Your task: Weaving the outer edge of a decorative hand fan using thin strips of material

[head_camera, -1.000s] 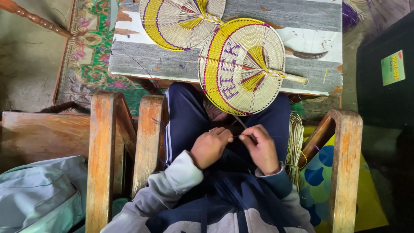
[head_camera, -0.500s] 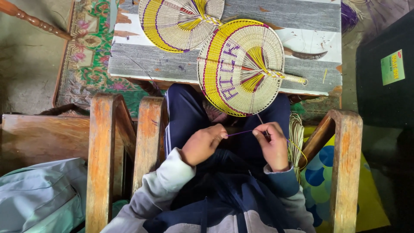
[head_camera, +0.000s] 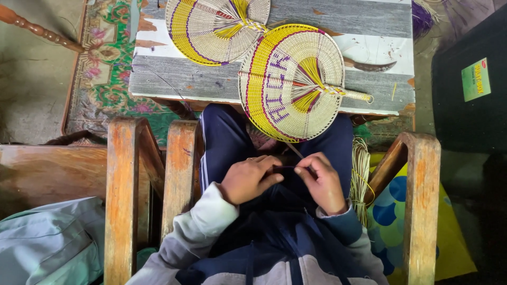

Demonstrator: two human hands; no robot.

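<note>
My left hand (head_camera: 249, 178) and my right hand (head_camera: 322, 180) meet over my lap, fingertips pinching a thin dark strand (head_camera: 288, 167) between them. A pale straw runs from my hands up toward a round woven fan (head_camera: 291, 82) of cream, yellow and purple with a wrapped handle, which overhangs the near edge of a low grey-and-white painted table (head_camera: 211, 79). A second woven fan (head_camera: 214, 29) lies behind it on the table. I sit in a wooden chair wearing dark blue trousers.
A bundle of pale straw strips (head_camera: 360, 177) hangs by the right wooden armrest (head_camera: 420, 195). Left armrests (head_camera: 122, 195) flank my leg. A curved dark blade (head_camera: 369, 65) lies on the table. A patterned rug (head_camera: 103, 79), grey bag (head_camera: 50, 248) and black box (head_camera: 470, 79) surround me.
My hands were together, then spread apart with the strand stretched between them, and are now drawn back together over my lap.
</note>
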